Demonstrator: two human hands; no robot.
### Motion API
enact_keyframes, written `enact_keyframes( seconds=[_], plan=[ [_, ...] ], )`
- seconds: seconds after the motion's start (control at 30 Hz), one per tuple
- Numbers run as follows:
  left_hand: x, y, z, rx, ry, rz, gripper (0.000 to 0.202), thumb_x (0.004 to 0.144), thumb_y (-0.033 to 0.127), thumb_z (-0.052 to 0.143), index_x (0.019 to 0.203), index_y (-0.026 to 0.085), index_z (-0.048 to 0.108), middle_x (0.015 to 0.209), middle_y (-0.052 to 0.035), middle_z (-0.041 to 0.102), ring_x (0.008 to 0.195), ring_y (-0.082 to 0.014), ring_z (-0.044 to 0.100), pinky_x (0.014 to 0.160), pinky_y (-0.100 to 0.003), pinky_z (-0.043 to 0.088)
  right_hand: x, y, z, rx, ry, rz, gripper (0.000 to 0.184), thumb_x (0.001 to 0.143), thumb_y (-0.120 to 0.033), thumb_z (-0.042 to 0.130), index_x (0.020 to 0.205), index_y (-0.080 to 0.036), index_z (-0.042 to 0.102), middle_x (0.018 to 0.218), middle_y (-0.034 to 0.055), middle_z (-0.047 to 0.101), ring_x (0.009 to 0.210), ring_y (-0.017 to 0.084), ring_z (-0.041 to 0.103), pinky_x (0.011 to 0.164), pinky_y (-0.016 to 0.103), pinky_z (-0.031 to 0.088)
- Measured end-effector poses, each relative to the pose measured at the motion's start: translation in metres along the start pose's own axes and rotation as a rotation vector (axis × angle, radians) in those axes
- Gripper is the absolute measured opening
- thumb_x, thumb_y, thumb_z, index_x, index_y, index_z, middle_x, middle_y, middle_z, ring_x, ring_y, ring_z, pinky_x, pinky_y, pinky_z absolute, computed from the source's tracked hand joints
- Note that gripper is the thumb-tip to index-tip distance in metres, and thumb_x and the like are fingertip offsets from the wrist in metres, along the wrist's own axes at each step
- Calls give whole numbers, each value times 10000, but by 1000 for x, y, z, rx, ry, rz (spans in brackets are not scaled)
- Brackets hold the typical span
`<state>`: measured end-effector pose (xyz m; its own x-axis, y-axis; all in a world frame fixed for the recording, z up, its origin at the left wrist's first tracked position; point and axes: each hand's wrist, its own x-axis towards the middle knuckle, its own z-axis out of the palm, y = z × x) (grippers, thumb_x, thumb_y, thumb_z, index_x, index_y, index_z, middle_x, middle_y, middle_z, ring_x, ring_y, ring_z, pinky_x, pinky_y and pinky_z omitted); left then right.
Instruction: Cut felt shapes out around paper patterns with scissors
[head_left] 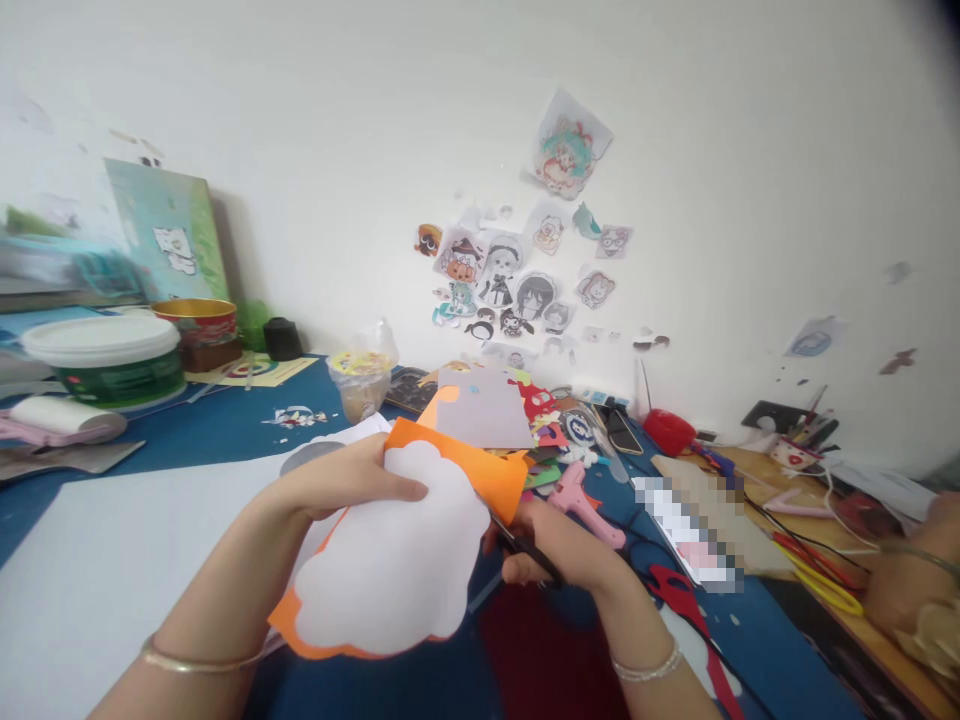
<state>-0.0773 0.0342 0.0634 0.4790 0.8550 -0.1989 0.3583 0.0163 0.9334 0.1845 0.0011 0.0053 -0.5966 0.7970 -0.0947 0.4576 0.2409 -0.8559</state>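
My left hand (341,480) pinches the top edge of an orange paper sheet (491,472) with a white cloud-shaped piece (390,560) lying over it, held up above the table. My right hand (559,550) is closed round the dark handles of a pair of scissors (517,545), whose blades meet the right edge of the paper. Both wrists wear thin bangles.
A blue table (217,425) carries a large white sheet (97,560), a green tub with a white lid (105,360), a plastic cup (361,385), a pink glue gun (581,500) and paper scraps. Stickers (517,280) cover the wall. Another person's hand (911,570) rests far right.
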Motion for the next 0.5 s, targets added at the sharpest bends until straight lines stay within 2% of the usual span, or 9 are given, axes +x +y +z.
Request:
enact_keyframes(
  seconds=[0.13,0.3,0.5],
  plan=[
    [0,0,0,37,16,5,431,645,374,695,1015,232,526,1000,-31,691,916,-257,658,692,-295,574,3,-1,2,1,27,-24,507,615,-591,691,856,-155,595,591,-36,499,518,103,423,471,210,342],
    [-2,1,0,85,58,-29,495,625,394,701,1046,224,503,1025,-50,683,951,-274,645,701,-304,572,4,-2,3,29,29,0,510,587,-599,705,822,-160,596,581,-42,491,514,101,418,468,208,333],
    [-5,6,2,102,86,-51,464,607,389,699,1009,242,519,1025,-32,682,911,-259,659,656,-282,572,3,0,3,75,4,36,531,570,-606,712,827,-156,594,583,-35,510,513,107,441,464,211,347]
  ],
)
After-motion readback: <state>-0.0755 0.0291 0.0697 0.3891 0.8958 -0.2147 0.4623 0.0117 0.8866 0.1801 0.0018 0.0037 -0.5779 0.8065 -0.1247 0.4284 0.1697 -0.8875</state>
